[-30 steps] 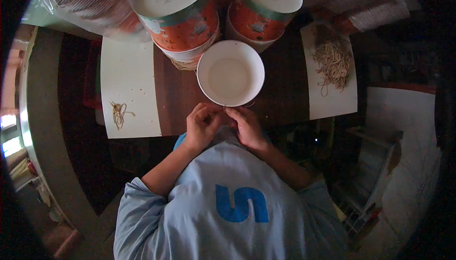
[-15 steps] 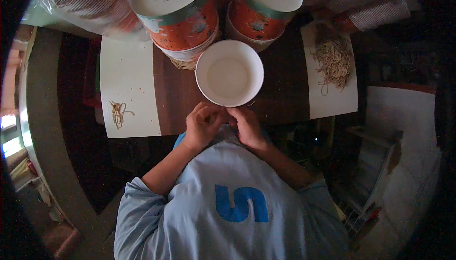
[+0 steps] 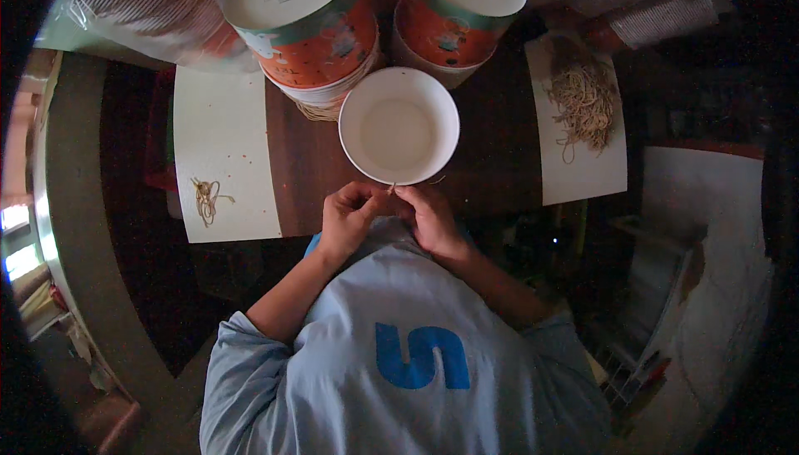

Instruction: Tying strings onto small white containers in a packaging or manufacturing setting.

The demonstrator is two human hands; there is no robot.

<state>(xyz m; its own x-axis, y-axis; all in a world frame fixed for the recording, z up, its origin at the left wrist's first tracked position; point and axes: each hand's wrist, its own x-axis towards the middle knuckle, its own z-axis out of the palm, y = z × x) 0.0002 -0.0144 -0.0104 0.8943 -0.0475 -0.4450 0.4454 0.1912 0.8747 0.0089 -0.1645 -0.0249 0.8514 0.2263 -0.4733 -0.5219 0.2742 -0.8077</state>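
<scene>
A white round paper tub [image 3: 399, 155] stands open side up at the table's near middle, its inside facing me. Just at its near rim, my left hand [image 3: 349, 218] and my right hand [image 3: 431, 220] meet with fingertips closed. Between the thumbs and forefingers shows a short bit of light string [image 3: 392, 190]; how it runs beyond the fingers is hidden. A thin tan end [image 3: 438, 180] pokes out beside the tub's rim, past my right fingers. The lower fingers of both hands are curled and partly out of sight.
Two stacks of upside-down orange and green tubs [image 3: 320, 47] [image 3: 454, 35] stand behind. A tangled pile of tan string [image 3: 583, 106] lies on the right white board [image 3: 558, 180], a small tangle [image 3: 208, 199] on the left one [image 3: 220, 122]. Bagged tub stacks [image 3: 154, 10] line the back.
My fingertips have shifted slightly at the tub's near rim, and the bit of string between them shows more plainly. The tub sits a touch further left in view.
</scene>
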